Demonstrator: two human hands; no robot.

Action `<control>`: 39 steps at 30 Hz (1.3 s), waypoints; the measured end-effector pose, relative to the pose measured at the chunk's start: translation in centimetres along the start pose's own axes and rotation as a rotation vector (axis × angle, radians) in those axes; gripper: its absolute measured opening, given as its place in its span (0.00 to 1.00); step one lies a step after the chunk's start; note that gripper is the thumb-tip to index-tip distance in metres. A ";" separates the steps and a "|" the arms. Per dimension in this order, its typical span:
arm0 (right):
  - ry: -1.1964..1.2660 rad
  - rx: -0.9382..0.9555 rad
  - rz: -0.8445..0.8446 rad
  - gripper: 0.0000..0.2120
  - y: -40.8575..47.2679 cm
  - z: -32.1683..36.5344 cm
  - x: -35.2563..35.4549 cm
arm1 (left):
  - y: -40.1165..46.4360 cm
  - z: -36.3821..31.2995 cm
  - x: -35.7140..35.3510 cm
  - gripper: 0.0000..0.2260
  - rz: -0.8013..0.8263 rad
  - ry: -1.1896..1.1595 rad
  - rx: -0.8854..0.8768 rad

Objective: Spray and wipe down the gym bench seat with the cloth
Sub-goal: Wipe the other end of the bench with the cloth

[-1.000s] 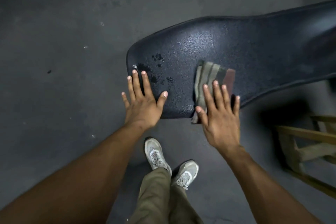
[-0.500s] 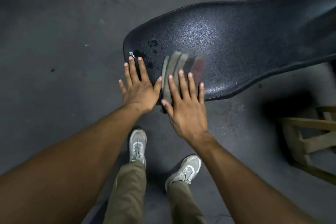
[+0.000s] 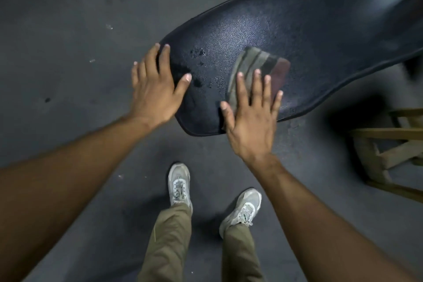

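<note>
Wiping stage, partway. Right hand flat, fingers straight and spread, pressing the folded striped cloth onto the black bench seat, near the seat's end at 6 o'clock. Left hand flat, fingers straight, resting on the seat's 9 o'clock edge. Wet spray droplets between the hands look unwiped. No spray bottle in view; spraying judged done. Far seat surface toward 2 o'clock probably left to wipe.

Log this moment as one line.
wipe | right hand presses cloth flat on seat | left hand braces seat end | droplets remain
</note>
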State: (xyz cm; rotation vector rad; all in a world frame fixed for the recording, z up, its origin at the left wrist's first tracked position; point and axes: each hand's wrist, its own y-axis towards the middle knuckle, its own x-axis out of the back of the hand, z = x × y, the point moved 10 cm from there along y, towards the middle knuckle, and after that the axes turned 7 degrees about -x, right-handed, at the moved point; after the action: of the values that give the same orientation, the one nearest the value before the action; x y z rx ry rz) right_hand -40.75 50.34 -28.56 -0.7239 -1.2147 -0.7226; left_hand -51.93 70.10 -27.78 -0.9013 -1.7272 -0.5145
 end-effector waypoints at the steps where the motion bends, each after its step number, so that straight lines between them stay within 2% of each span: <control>1: -0.006 0.050 -0.002 0.34 -0.7 1.9 -0.3 | 1.5 0.6 0.2 0.35 -0.001 -0.008 0.001; 5: -0.006 0.196 0.004 0.33 -3.9 6.7 -1.8 | 6.9 1.9 -0.6 0.34 0.114 -0.009 -0.023; 8: -0.045 0.239 -0.023 0.31 -4.9 6.2 -1.9 | 8.0 1.6 -2.4 0.33 0.258 -0.032 -0.082; 10: -0.060 0.234 -0.026 0.31 -4.8 4.7 -1.6 | 8.0 1.6 -2.8 0.33 0.288 -0.052 -0.094; 14: -0.039 0.053 -0.017 0.31 -3.0 2.2 -0.9 | 7.9 1.7 -2.8 0.33 0.284 -0.083 -0.082; 18: 0.035 -0.150 -0.025 0.32 -1.5 4.2 -1.2 | 7.9 1.6 -3.0 0.33 0.299 -0.123 -0.084; 20: 0.017 -0.088 -0.006 0.32 -1.9 7.1 -1.8 | 8.0 1.6 -3.0 0.33 0.314 -0.143 -0.071; 23: -0.042 0.107 0.028 0.33 -3.8 11.0 -3.0 | 8.3 1.7 -3.1 0.33 0.361 -0.148 -0.051; 28: -0.132 0.360 0.051 0.32 -6.6 11.1 -4.0 | 8.3 2.0 -3.4 0.33 0.474 -0.161 -0.042; 31: -0.156 0.392 0.045 0.31 -6.5 8.4 -2.9 | 8.3 1.9 -3.4 0.32 0.469 -0.195 -0.033; 35: -0.124 0.202 0.058 0.30 -4.1 4.0 -1.3 | 7.7 2.5 -3.2 0.29 0.363 -0.433 -0.012; 39: -0.053 0.064 0.067 0.28 -0.1 3.1 -0.7 | 3.6 3.3 -3.0 0.34 0.207 -0.532 0.058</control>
State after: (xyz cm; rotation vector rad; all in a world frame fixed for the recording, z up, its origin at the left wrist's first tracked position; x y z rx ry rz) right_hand -42.72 52.86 -28.58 -0.7312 -1.2499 -0.6096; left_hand -50.73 73.70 -32.06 -1.2358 -2.0750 -0.0847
